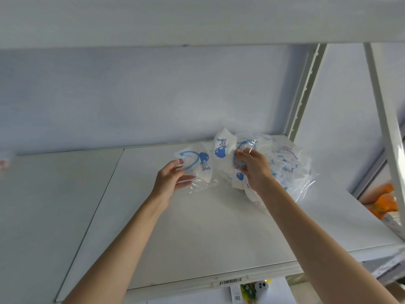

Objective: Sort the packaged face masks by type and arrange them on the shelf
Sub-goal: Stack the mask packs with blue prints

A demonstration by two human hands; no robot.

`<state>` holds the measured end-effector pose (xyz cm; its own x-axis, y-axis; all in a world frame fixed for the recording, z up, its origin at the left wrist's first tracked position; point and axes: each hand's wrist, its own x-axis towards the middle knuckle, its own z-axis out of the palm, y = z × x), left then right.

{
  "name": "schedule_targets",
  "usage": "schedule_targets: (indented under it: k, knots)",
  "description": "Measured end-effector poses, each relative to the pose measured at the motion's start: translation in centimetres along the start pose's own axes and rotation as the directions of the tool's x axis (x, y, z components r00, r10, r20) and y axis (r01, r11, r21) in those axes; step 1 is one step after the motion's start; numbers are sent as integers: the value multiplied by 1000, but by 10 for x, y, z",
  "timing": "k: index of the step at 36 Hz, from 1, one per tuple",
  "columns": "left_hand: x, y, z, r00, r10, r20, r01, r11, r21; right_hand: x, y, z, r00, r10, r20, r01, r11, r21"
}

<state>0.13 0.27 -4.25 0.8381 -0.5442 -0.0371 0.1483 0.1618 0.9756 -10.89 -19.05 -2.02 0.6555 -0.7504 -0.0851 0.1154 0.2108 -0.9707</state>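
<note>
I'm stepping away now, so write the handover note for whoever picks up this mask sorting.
Left hand: holds one packaged mask with blue print, just left of the pile.
Right hand: fingers grip a packet in the pile of packaged masks at the back right of the shelf.
Done: no sorted rows visible yet.
Left: separate the pile by type and line the packets up on the shelf.

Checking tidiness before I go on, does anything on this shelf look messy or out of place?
Yes. The packaged face masks lie in a loose jumbled heap at the back right of the shelf, tilted every way, not in rows.
</note>
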Motion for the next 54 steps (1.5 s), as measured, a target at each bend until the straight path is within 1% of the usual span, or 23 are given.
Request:
schedule_targets:
  k: [3,6,9,12,14,15,17,19,21,23,26,28,30,33,36,39,41,44,46,47,49,51,54]
  knots:
    - [3,3,-3,999,7,37,-12,989,144,2,0,3,998,10,65,-4,996,-93]
    - [6,10,-8,991,-5,130,-31,962,271,2,-5,7,991,26,129,5,972,-235]
    - [6,19,-11,978,-16,210,-57,939,339,1,-9,14,978,82,191,-24,958,-287]
    - [8,24,-15,970,-41,241,-52,929,367,0,-9,22,973,108,205,-31,936,-350]
    - [9,25,-16,976,-46,215,-22,953,301,-1,-7,24,975,104,196,-32,941,-336]
    - [9,25,-16,982,-48,183,9,977,213,-2,-6,24,979,92,183,-33,952,-306]
    - [9,23,-13,990,-88,110,95,994,-60,-2,-4,24,989,71,128,-43,976,-214]
    - [6,17,-10,983,-162,85,178,951,-253,-1,0,26,997,64,52,-57,990,-128]
    - [3,6,-6,967,-207,150,240,935,-262,0,4,29,997,71,-4,-71,995,-76]
    - [0,-3,-2,960,-195,200,240,941,-239,0,8,33,997,74,-12,-75,995,-70]
    - [0,1,4,982,-164,97,182,956,-229,-2,11,33,999,54,-6,-54,989,-137]
    - [4,8,0,988,-153,28,155,977,-147,-1,9,27,999,9,-36,-17,975,-222]
    - [7,16,-8,991,-136,18,135,990,42,1,4,19,999,-6,-43,-7,956,-295]
    - [12,29,-18,989,-130,75,106,959,262,-2,-5,10,997,19,68,2,956,-294]
    - [15,42,-19,978,-170,125,111,920,377,-10,-9,11,980,76,183,-28,967,-255]
    - [17,46,-15,966,-202,162,119,901,417,-14,-2,18,964,141,225,-72,954,-290]
    - [19,45,-12,973,-180,146,118,928,354,-14,4,22,973,127,193,-69,957,-283]
    - [21,35,-9,986,-141,83,135,988,79,-14,12,27,990,79,118,-54,978,-204]
    - [19,24,-6,984,-146,104,156,984,-88,-16,14,30,997,45,69,-31,982,-184]
    - [18,18,-3,981,-150,124,167,977,-134,-16,16,31,998,33,51,-23,984,-179]
    - [14,8,3,981,-143,129,165,971,-176,-18,17,33,999,16,34,-9,982,-191]
    - [10,4,7,988,-132,80,145,972,-184,-18,20,33,1000,-2,22,8,969,-248]
    - [13,6,6,993,-117,13,118,992,-49,-18,20,30,998,-42,37,52,932,-359]
